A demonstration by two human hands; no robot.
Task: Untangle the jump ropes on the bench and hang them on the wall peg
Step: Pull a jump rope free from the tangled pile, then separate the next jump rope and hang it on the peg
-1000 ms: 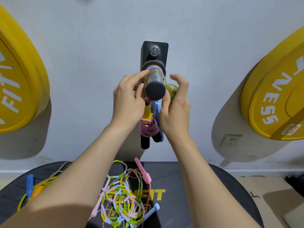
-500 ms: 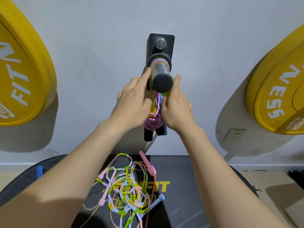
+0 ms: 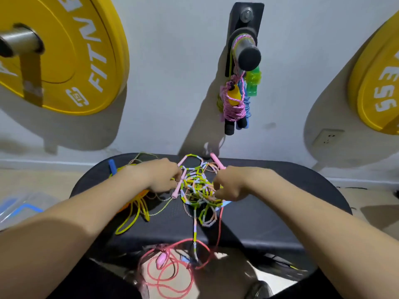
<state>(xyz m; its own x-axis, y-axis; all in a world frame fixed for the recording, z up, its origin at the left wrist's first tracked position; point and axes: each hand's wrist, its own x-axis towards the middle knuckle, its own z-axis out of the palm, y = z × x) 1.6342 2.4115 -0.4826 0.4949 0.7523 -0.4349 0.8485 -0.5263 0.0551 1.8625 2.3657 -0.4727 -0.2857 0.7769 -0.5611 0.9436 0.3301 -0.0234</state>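
We are low over the bench, one hand on either side of the beaded tangle in the middle of the pad. Our right hand has its fingers curled into the beads at the right edge, pinching strands there. Our left hand meets the left edge, fingertips at a pink handle. We cannot tell whether it grips, since the tips are blurred. By the left wrist a yellow rope lies on the pad, with a blue handle near the far edge. A pink rope loops down off the near edge. Up on the wall, the peg carries a wound bundle of ropes, with green handles hanging just beside it. A yellow weight plate hangs well to the left of the peg.
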